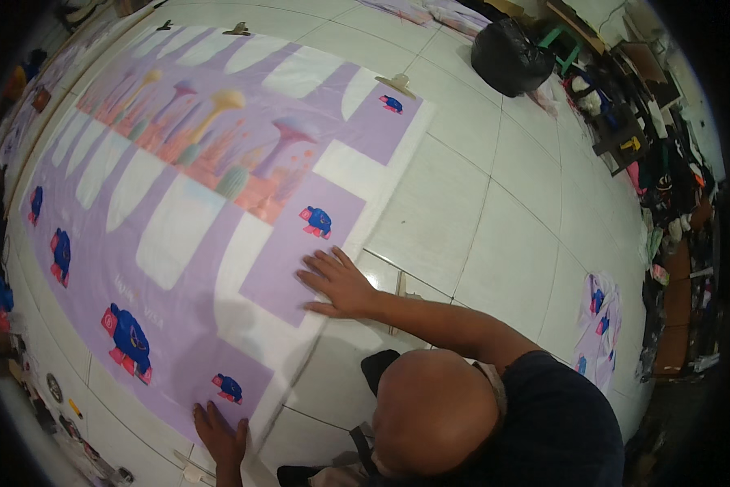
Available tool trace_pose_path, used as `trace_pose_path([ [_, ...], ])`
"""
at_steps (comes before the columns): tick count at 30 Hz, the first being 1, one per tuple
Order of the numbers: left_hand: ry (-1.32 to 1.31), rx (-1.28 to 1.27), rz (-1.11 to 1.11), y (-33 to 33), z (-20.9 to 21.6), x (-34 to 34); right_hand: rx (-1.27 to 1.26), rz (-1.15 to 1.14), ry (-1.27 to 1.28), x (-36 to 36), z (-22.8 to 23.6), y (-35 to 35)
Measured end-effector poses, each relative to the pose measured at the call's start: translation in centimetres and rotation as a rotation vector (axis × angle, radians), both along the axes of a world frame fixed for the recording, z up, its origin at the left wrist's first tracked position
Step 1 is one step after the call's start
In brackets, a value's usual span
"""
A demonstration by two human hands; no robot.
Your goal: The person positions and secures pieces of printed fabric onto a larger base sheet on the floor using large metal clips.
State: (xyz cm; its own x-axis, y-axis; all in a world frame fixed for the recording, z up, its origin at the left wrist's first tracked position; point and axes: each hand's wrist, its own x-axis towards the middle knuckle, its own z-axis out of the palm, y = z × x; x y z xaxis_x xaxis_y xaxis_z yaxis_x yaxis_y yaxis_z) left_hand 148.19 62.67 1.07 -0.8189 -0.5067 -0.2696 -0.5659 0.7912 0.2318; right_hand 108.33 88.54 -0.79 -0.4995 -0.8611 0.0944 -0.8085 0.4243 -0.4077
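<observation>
A large lilac printed sheet (158, 345) lies flat on a white base, with pale rounded shapes, blue-and-pink cartoon figures and a band of mushrooms and cactuses. My right hand (332, 284) rests on the separate lilac panel at the sheet's right edge, fingers spread, just below a small blue figure (317, 221). Nearer me, my left hand (221, 438) lies with its fingers apart on the sheet's lower corner, below another blue figure (228, 388). Neither hand holds anything. Metal clips, one a large clip (396, 84), grip the far edge.
White floor tiles (495, 219) stretch to the right. A black bag (511, 58) stands beside a green stool (561, 45) at the far right. Printed cloth (599, 325) lies on the tiles, near cluttered shelves. A yellow-handled tool (75, 408) is at the lower left.
</observation>
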Motion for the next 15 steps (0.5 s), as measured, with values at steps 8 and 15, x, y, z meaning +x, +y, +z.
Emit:
trace_pose_path([
  [8, -0.043, 0.092, -0.004, -1.8, 1.3, -2.2, -0.032, -0.183, 0.093, -8.4, -2.2, -9.7],
  [15, -0.086, 0.099, 0.010, -1.7, 1.1, -2.1, 0.047, -0.215, 0.017, -7.9, -2.9, -10.3],
])
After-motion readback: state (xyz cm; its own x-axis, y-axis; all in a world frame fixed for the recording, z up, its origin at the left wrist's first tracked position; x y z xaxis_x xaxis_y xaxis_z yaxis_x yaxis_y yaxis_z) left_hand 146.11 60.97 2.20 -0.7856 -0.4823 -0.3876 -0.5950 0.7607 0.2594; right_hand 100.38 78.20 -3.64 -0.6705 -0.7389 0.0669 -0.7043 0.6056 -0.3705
